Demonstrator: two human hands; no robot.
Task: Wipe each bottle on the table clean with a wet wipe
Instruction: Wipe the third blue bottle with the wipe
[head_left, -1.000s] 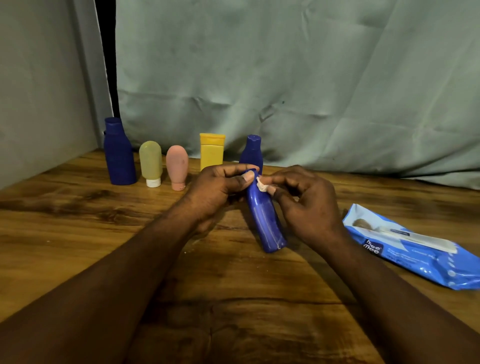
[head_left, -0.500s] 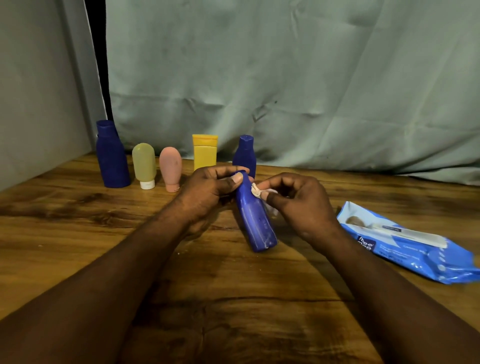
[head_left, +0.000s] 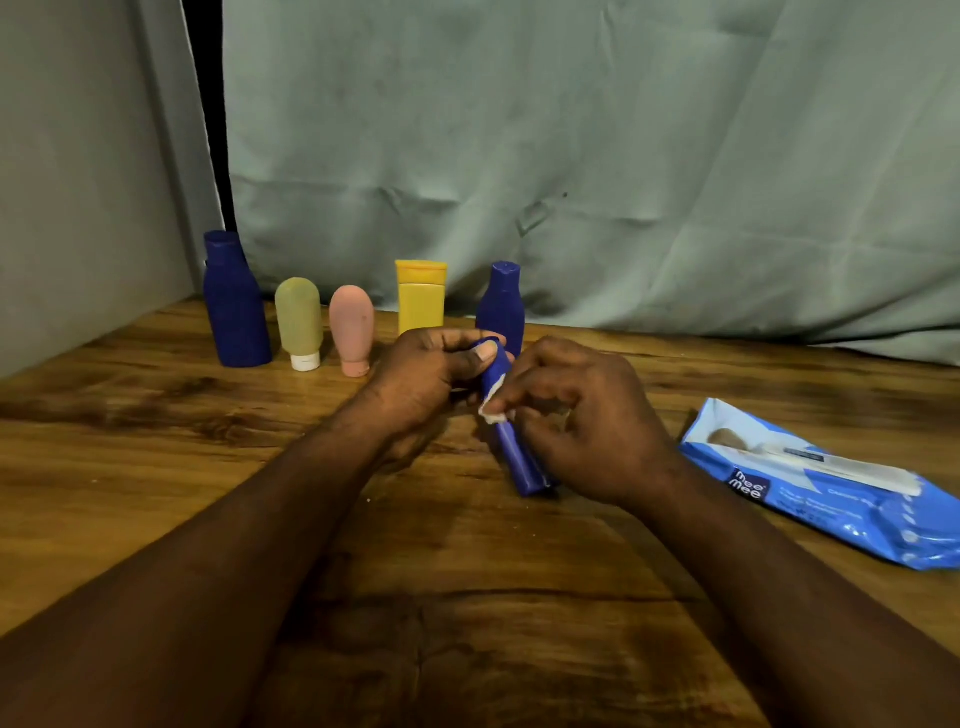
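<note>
The left hand (head_left: 431, 374) grips the blue bottle (head_left: 511, 457) while the right hand (head_left: 587, 426) pinches the wet wipe (head_left: 493, 410), now lower down (top looks done).

So in front of me there's a wooden table (head_left: 156, 467), warm brown with dark grain streaks and a bit of shine on top. Behind it hangs a pale grey-green cloth (head_left: 649, 156), all creases and wrinkles, coming down to the table's back edge. On my left is a plain grey wall (head_left: 78, 182), with a narrow black gap (head_left: 205, 104) between it and the cloth. The light's pretty dim and soft.
</note>
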